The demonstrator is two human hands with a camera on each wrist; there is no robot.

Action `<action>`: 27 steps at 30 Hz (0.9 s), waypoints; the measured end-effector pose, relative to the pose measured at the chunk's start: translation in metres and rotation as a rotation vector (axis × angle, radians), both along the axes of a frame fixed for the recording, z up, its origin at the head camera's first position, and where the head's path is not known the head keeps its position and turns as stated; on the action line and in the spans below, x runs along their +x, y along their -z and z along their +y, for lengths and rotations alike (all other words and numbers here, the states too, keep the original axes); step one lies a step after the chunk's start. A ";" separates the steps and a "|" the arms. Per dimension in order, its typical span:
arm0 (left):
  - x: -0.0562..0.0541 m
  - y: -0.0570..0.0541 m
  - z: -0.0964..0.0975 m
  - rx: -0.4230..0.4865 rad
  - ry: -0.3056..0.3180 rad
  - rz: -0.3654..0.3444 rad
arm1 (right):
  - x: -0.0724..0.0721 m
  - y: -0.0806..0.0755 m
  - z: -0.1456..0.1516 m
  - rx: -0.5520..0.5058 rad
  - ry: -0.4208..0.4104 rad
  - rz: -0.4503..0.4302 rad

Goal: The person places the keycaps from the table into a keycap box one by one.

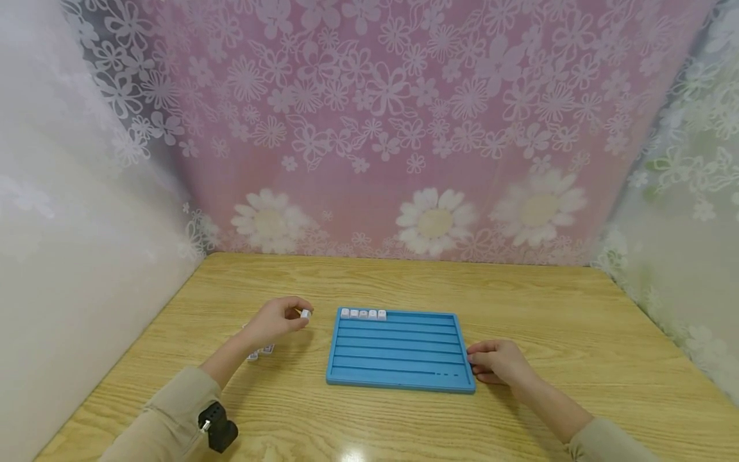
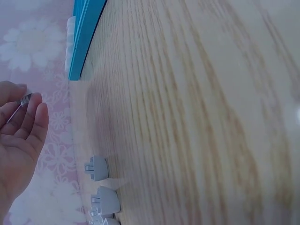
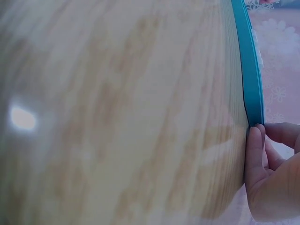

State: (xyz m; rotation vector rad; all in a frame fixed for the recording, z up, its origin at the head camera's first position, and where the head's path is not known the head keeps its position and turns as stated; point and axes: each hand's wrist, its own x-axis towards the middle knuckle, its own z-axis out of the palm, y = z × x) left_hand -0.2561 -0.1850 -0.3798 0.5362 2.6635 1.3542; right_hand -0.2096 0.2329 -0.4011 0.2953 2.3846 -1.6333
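Pinched a small white keycap point(image 1: 305, 314) between the thumb and bent fingers of the left hand point(image 1: 277, 321), clamped at the tips and raised off the wooden table point(image 1: 369, 420). Gripped the right edge of a blue tray point(image 1: 404, 353) with the right hand point(image 1: 501, 364), thumb and fingers drawn together on the rim. Had the tray lying flat between both grips, near the left fingertips but apart from them, and touching the right ones. Saw long slots running across it from the right grip toward the left, with a few short slits in the nearest row, just beside the right grip.

Counted five set keycaps point(image 1: 363, 314) side by side in the farthest row, at the end nearer the left grip. Saw loose keycaps point(image 1: 268, 350) on the table below and left of the left grip, partly hidden by the forearm, with stems showing in the left wrist view. Could not tell their number.

Wore beige sleeves point(image 1: 167, 410) behind both grips, with a black device point(image 1: 218, 428) at the left cuff. Had a pink floral cloth point(image 1: 346, 212) hanging well beyond both grips, past the table's far edge.
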 end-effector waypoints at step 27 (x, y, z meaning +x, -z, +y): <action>0.001 -0.001 0.021 0.183 0.060 -0.079 | 0.002 -0.002 0.000 0.000 -0.022 0.022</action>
